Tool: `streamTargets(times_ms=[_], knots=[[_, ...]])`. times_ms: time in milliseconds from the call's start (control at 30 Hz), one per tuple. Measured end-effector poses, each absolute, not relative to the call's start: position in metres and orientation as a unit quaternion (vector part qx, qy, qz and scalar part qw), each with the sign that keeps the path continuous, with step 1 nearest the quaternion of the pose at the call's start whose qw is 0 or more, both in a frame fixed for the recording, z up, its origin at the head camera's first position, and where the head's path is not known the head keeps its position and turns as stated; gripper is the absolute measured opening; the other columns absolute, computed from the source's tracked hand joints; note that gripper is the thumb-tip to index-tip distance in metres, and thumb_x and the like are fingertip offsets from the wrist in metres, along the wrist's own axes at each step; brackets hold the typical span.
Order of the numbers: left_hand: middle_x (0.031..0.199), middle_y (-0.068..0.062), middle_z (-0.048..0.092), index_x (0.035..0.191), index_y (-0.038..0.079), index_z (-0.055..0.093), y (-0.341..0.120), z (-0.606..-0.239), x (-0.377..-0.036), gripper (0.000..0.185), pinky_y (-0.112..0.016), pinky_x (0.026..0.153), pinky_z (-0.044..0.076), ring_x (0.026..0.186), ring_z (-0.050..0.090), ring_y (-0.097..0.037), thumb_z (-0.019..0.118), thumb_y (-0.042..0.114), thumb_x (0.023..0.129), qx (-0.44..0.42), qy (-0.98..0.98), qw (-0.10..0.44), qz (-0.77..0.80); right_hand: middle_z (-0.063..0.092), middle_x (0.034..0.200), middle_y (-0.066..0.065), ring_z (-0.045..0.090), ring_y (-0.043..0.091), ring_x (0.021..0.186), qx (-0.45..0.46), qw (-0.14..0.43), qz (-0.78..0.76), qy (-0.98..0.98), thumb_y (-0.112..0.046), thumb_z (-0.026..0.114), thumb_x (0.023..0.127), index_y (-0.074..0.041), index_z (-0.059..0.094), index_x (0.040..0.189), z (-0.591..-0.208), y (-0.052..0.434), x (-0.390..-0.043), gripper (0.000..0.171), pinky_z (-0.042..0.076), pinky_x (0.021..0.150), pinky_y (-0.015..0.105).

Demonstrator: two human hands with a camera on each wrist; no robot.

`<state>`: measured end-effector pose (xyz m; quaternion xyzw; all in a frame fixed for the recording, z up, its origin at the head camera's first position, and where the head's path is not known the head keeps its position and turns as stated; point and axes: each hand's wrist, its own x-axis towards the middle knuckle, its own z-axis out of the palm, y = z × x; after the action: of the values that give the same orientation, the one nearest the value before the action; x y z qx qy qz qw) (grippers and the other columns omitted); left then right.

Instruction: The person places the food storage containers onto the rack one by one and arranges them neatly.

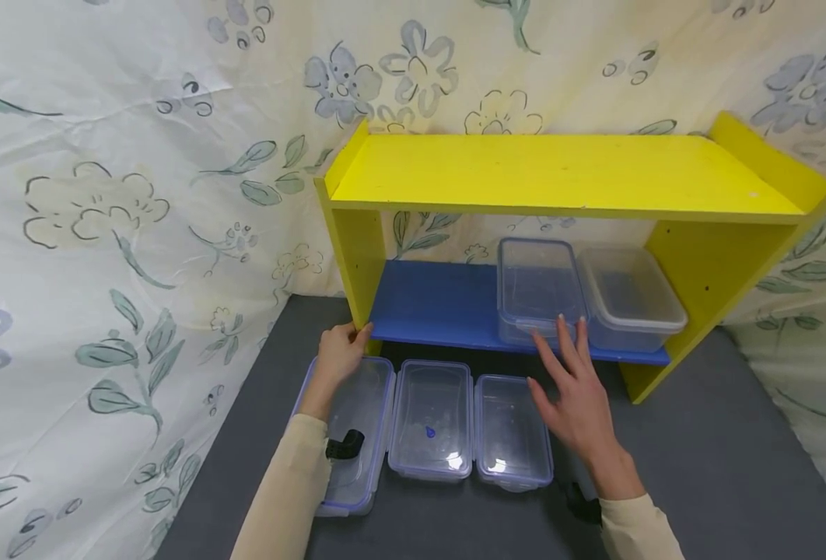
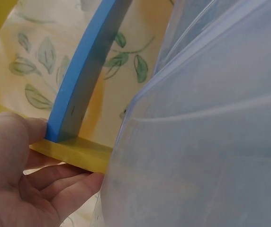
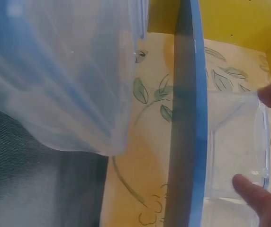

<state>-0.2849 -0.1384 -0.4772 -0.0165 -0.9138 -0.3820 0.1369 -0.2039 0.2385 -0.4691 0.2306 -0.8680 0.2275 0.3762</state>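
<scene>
My left hand (image 1: 339,351) grips the yellow shelf's (image 1: 560,175) left leg (image 1: 360,260), probably steadying it. My right hand (image 1: 574,389), fingers straight and released, touches the front of a clear box (image 1: 535,284) on the blue board (image 1: 441,303), beside another box (image 1: 630,295). It's see-through, lidless and empty. Three boxes (image 1: 430,420) lie on the grey mat (image 1: 700,459) below.

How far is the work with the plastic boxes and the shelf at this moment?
Two clear boxes, one beside the other, already stand on the blue shelf. The right hand touches the first of them with straight fingers, while the left hand holds the yellow side panel. Three containers lie in a row on the grey mat in front of the shelf.
</scene>
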Motion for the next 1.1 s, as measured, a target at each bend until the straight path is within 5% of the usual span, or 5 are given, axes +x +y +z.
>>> streamTargets(times_ms=[267,500,767,867,1100], knots=[[0.054,-0.001,0.046,0.071,0.008,0.062,-0.137,-0.481,-0.287,0.036,-0.027,0.046,0.03,0.047,0.041,-0.016,0.057,0.033,0.097,-0.018,-0.913,0.139,-0.383,0.052,0.138,0.027,0.043,0.044,0.135,0.236,0.469,0.336,-0.782,-0.031,0.057,0.095,0.003,0.067,0.117,-0.479,0.239,-0.195,0.042,0.031,0.113,0.018],[0.054,-0.001,0.048,0.072,0.007,0.063,-0.14,-0.481,-0.287,0.037,-0.027,0.045,0.03,0.047,0.042,-0.015,0.058,0.033,0.097,-0.013,-0.91,0.139,-0.39,0.062,0.128,0.023,0.062,-0.008,0.102,0.196,0.447,0.409,-0.771,0.006,0.069,0.074,0.003,0.069,0.114,-0.492,0.24,-0.187,0.04,0.042,0.087,0.003],[0.055,-0.001,0.049,0.072,0.009,0.063,-0.139,-0.479,-0.284,0.036,-0.027,0.045,0.032,0.047,0.043,-0.016,0.058,0.034,0.097,-0.015,-0.913,0.132,-0.386,0.061,0.132,0.017,0.058,-0.022,0.088,0.129,0.36,0.426,-0.82,0.011,0.07,0.075,0.002,0.065,0.121,-0.516,0.239,-0.174,0.046,0.044,0.078,0.001],[0.055,-0.001,0.048,0.072,0.009,0.063,-0.139,-0.479,-0.283,0.036,-0.027,0.045,0.031,0.048,0.043,-0.016,0.058,0.034,0.097,-0.014,-0.912,0.132,-0.389,0.06,0.133,0.017,0.065,-0.009,0.095,0.09,0.305,0.415,-0.853,0.007,0.07,0.079,0.002,0.063,0.124,-0.523,0.238,-0.17,0.045,0.047,0.076,0.005],[0.053,-0.001,0.046,0.07,0.008,0.062,-0.14,-0.477,-0.284,0.036,-0.027,0.044,0.029,0.046,0.041,-0.016,0.058,0.032,0.097,-0.019,-0.909,0.142,-0.39,0.059,0.127,0.029,0.069,0.042,0.097,0.015,0.162,0.394,-0.905,-0.009,0.069,0.087,-0.001,0.052,0.135,-0.532,0.239,-0.162,0.051,0.056,0.075,0.047]])
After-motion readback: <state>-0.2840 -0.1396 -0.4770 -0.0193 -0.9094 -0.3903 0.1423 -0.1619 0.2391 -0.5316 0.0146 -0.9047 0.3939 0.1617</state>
